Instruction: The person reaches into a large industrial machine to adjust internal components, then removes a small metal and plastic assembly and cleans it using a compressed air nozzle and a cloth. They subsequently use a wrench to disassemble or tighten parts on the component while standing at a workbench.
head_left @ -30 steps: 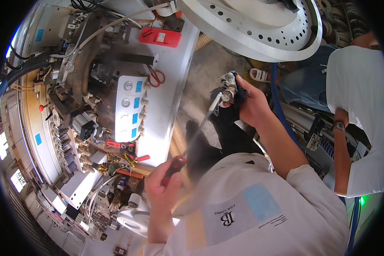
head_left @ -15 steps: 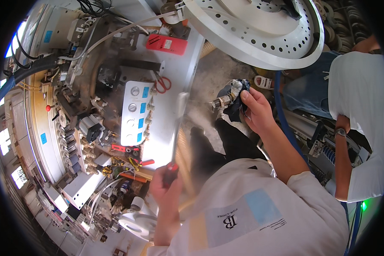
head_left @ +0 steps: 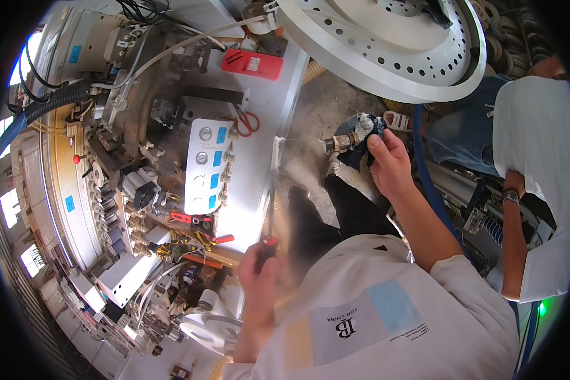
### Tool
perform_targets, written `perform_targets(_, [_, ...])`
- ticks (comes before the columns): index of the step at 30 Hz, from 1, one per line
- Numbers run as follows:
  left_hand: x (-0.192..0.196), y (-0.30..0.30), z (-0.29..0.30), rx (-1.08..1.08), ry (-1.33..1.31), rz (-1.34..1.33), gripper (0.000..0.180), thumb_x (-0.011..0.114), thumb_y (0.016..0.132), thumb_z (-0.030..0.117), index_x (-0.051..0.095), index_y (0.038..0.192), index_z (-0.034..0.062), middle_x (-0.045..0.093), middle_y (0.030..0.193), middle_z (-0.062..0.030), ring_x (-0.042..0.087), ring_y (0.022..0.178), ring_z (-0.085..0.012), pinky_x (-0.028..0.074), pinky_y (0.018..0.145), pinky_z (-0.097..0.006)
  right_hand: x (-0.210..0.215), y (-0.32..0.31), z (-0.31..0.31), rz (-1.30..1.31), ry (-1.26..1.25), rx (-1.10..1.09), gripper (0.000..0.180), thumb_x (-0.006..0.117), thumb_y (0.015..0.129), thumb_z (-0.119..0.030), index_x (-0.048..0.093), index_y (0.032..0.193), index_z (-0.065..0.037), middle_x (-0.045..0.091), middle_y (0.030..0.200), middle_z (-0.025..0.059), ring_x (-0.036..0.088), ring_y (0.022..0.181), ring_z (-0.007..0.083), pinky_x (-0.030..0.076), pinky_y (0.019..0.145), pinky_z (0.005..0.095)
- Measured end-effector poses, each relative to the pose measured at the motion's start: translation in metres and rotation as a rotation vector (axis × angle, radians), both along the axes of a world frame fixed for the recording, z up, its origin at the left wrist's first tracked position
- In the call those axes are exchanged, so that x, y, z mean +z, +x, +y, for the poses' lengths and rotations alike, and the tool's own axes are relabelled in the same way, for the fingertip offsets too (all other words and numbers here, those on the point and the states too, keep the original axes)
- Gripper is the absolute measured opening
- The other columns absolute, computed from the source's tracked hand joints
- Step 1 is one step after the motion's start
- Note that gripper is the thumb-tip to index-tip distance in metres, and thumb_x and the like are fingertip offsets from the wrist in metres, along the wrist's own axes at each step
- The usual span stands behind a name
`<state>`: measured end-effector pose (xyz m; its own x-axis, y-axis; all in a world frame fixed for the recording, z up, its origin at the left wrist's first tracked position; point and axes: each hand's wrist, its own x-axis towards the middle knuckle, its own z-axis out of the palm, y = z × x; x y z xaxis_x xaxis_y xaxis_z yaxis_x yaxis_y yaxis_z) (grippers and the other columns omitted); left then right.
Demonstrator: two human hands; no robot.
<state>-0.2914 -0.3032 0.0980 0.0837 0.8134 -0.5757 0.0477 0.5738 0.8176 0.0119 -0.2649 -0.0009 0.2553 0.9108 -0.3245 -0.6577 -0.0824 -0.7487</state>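
Observation:
In my left hand (head_left: 259, 272) is a long, thin-shafted tool with a red and black handle (head_left: 270, 244), which looks like a screwdriver. It points upward, and white, stringy material (head_left: 277, 151) clings to its tip. My right hand (head_left: 391, 163) grips a metal pipe fitting (head_left: 341, 143) wrapped in a dark cloth (head_left: 360, 156). White, fluffy or pasty matter (head_left: 365, 124) covers the fitting's upper part. A gap separates the tool's tip from the fitting, though thin strands seem to trail between them. The fingers behind the cloth are partly hidden.
At left, a workbench (head_left: 237, 218) bears a white gauge panel (head_left: 199, 166), orange-handled scissors (head_left: 247, 124), a red box (head_left: 252, 64) and pliers. A large perforated white wheel (head_left: 373, 57) overhangs the top. Another person (head_left: 538, 139) is close by on the right.
The fitting has turned and shifted slightly right in my right hand. My left hand has moved a little right and up, and its tool is less blurred. The whole view has shifted slightly.

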Motion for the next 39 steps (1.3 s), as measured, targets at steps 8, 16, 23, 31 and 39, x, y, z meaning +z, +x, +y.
perform_targets(8, [-0.005, -0.008, -0.005, -0.038, -0.068, -0.101, 0.034, 0.061, 0.090, 0.001, 0.063, 0.124, -0.0039, 0.068, 0.095, -0.0055, 0.063, 0.083, -0.0095, 0.050, 0.071, -0.021, -0.009, 0.001, -0.004, 0.387, -0.132, -0.077, 0.033, 0.052, 0.107, -0.031, 0.061, 0.123, -0.004, 0.069, 0.110, 0.0063, 0.064, 0.099, 0.0170, 0.050, 0.090, 0.0318])
perform_targets(16, [-0.007, 0.006, -0.004, -0.054, 0.006, -0.044, 0.048, 0.069, 0.094, 0.036, 0.061, 0.116, -0.0058, 0.065, 0.079, -0.0077, 0.049, 0.059, -0.0090, 0.038, 0.056, -0.023, -0.008, -0.002, 0.000, 0.524, -0.044, 0.016, 0.040, 0.046, 0.107, -0.039, 0.061, 0.121, -0.006, 0.068, 0.103, 0.0089, 0.060, 0.089, 0.0239, 0.048, 0.086, 0.0380])
perform_targets(23, [-0.015, 0.011, -0.003, -0.058, -0.102, -0.052, 0.044, 0.066, 0.096, 0.030, 0.061, 0.125, -0.0038, 0.065, 0.086, -0.0077, 0.050, 0.063, -0.0086, 0.040, 0.058, -0.023, -0.011, -0.009, -0.002, 0.485, -0.132, 0.026, 0.038, 0.049, 0.105, -0.038, 0.061, 0.120, -0.006, 0.068, 0.099, 0.0087, 0.060, 0.086, 0.0231, 0.048, 0.084, 0.0376])
perform_targets(31, [-0.053, -0.013, -0.027, 0.212, -0.017, -0.259, 0.048, 0.069, 0.096, 0.033, 0.058, 0.131, 0.0012, 0.066, 0.096, -0.0099, 0.059, 0.074, -0.0152, 0.047, 0.062, -0.026, -0.058, -0.012, -0.013, 0.413, -0.277, 0.037, 0.035, 0.052, 0.105, -0.036, 0.061, 0.118, -0.006, 0.065, 0.091, 0.0077, 0.061, 0.082, 0.0217, 0.050, 0.080, 0.0390])
perform_targets(39, [-0.080, -0.064, -0.045, 0.927, 0.269, -0.504, 0.035, 0.057, 0.101, 0.038, 0.058, 0.119, 0.0083, 0.059, 0.095, -0.0033, 0.055, 0.088, -0.0163, 0.044, 0.086, -0.033, -0.138, 0.001, -0.030, 0.382, -0.591, -0.128, 0.028, 0.060, 0.103, -0.035, 0.064, 0.105, -0.007, 0.060, 0.080, 0.0054, 0.058, 0.074, 0.0214, 0.051, 0.071, 0.0389])
